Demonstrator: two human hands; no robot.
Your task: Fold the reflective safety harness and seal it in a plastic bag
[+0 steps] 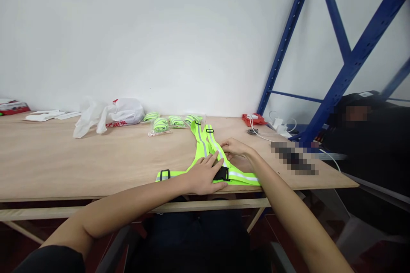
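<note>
Reflective harness vest (203, 143) on the worktop (96, 158), shoulder straps pointing away: left hand (206, 175) lies across it, fingers spread, unclenched; right hand (236, 147) is at the right strap's outer edge (its grip I cannot tell).

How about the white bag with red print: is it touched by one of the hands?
No, the left hand and right hand are at the green reflective straps, while the bag lies apart, near the wall.
</note>
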